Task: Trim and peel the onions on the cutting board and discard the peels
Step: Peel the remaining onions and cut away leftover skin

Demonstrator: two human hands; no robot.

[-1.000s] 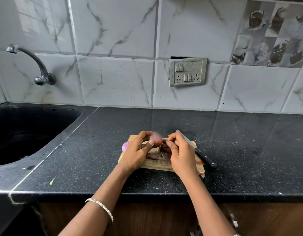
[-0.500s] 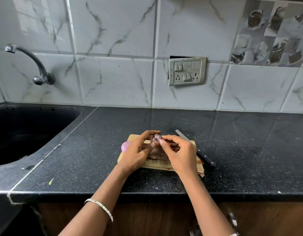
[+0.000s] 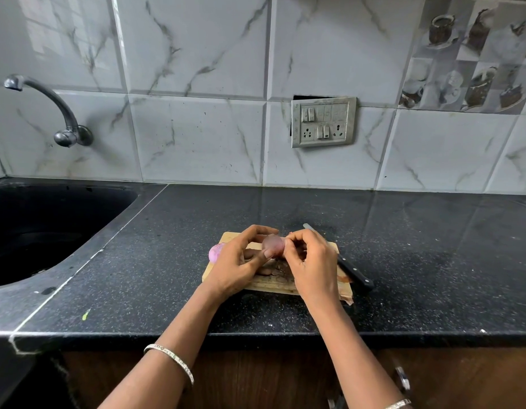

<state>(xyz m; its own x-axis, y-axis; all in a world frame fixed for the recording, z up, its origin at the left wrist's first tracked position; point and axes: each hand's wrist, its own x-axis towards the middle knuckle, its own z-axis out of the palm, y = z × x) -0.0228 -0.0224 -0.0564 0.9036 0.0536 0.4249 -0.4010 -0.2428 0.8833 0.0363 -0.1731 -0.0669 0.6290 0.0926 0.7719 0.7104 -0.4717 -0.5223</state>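
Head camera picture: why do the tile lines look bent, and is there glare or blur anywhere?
Head view: the wide-angle lens bows the joints between the tiles toward the edges. Head view: the black counter mirrors the pale wall as a soft sheen. Head view: the held onion looks slightly soft.

cutting board [image 3: 273,286] on counter [image 3: 433,261], knife [image 3: 354,274] right, sink [image 3: 78,208] left

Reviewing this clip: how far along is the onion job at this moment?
Done: one pink onion at the left edge of the cutting board looks peeled, and the knife lies set down on the right. In hand: the left hand holds a second onion above the board while the right hand pinches at its skin. Left: finishing this peel and discarding the peels lying on the board.
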